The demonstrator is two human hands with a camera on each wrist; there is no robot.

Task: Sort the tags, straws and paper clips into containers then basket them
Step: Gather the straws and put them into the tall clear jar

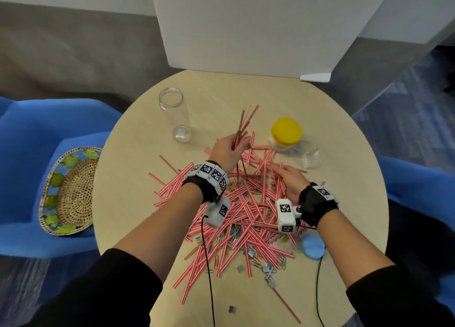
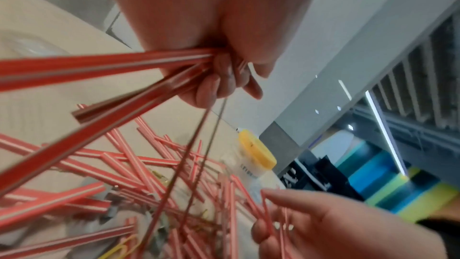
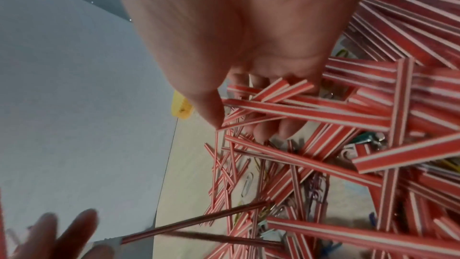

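A heap of red-and-white striped straws [image 1: 246,215] covers the middle of the round table [image 1: 128,179], with coloured paper clips [image 1: 268,270] and small grey tags [image 1: 232,309] mixed in and around it. My left hand [image 1: 240,142] grips a bundle of straws [image 1: 246,122] that fans up and away, above the heap's far edge; the curled fingers [image 2: 224,78] show in the left wrist view. My right hand [image 1: 278,172] is down in the heap's right side, thumb and fingers [image 3: 273,129] pinching a few straws [image 3: 286,105].
An open clear jar [image 1: 172,100] stands at the far left. A yellow-lidded jar [image 1: 286,129] and a clear container [image 1: 305,154] stand at the far right. A blue lid-like object [image 1: 312,248] lies near right. A woven basket [image 1: 73,191] sits on a blue chair at left.
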